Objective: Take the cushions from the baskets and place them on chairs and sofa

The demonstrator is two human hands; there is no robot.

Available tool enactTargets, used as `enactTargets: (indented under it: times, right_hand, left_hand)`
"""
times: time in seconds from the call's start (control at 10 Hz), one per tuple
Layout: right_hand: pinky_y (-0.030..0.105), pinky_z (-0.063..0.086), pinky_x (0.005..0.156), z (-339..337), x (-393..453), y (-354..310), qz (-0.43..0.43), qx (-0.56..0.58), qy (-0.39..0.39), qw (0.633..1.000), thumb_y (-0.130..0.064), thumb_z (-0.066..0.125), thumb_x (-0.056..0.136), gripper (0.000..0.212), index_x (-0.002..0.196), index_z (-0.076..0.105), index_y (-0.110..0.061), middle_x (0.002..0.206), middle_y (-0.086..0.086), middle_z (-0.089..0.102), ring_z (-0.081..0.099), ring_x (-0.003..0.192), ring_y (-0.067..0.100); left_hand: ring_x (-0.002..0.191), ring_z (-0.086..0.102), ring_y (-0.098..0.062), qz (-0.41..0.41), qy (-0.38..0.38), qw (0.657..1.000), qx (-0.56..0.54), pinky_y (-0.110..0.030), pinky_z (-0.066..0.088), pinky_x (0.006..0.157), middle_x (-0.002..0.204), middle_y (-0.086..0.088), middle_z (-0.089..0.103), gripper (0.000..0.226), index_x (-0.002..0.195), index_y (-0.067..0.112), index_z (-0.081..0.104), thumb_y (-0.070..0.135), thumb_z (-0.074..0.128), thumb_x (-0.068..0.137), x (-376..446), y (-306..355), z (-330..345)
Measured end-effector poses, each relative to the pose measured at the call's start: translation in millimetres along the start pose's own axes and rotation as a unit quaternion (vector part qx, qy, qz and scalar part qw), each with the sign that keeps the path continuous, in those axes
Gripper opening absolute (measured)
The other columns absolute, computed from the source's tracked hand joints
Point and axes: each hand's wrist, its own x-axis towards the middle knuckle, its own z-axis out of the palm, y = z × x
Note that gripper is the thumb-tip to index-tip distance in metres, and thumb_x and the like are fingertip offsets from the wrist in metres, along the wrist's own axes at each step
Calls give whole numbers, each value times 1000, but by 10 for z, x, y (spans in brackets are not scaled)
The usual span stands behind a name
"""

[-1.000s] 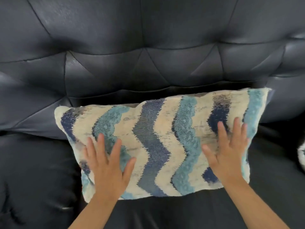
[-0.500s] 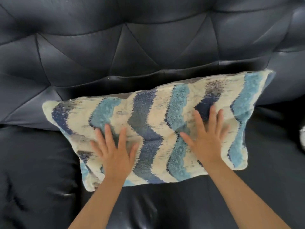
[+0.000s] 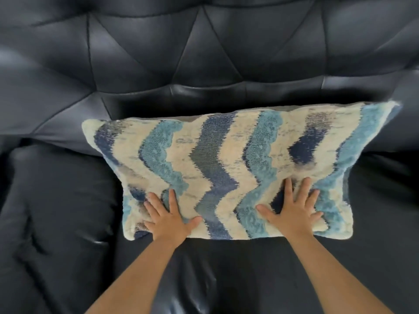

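Note:
A cream cushion (image 3: 226,159) with blue and teal zigzag stripes leans against the backrest of a dark leather sofa (image 3: 204,64), its lower edge on the seat. My left hand (image 3: 169,217) lies flat on the cushion's lower left part, fingers spread. My right hand (image 3: 294,209) presses flat on its lower right part, fingers spread as well. Neither hand grips the fabric; both palms rest on its front face.
The sofa's tufted backrest fills the top of the view. A padded dark armrest or seat bolster (image 3: 52,211) bulges at the left. Bare seat leather (image 3: 226,279) shows between my forearms.
Both hands have slid down the cushion's face toward its lower edge. The cushion now sits more level, and my view has shifted, placing it lower and further right in the frame.

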Motion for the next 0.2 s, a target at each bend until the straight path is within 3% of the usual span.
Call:
enactTargets:
  times: [0.1, 0.2]
  right_hand:
    - [61, 14, 109, -222, -278, 156, -38, 49, 1, 998, -64, 50, 73, 94, 143, -2, -28, 153, 10, -17, -10, 140, 37]
    - [58, 10, 111, -565, -739, 152, -61, 82, 47, 994, -52, 50, 82, 79, 143, 7, -26, 155, 6, -3, -3, 142, 30]
  left_hand:
    - [139, -14, -36, 47, -20, 998, -35, -52, 15, 111, 148, -18, -26, 93, 139, 28, -21, 59, 45, 81, -222, -219, -254]
    - [142, 0, -29, 71, 84, 989, -100, -39, 26, 112, 154, -13, -5, 73, 143, 21, 5, 41, 47, 87, -873, -560, -250]
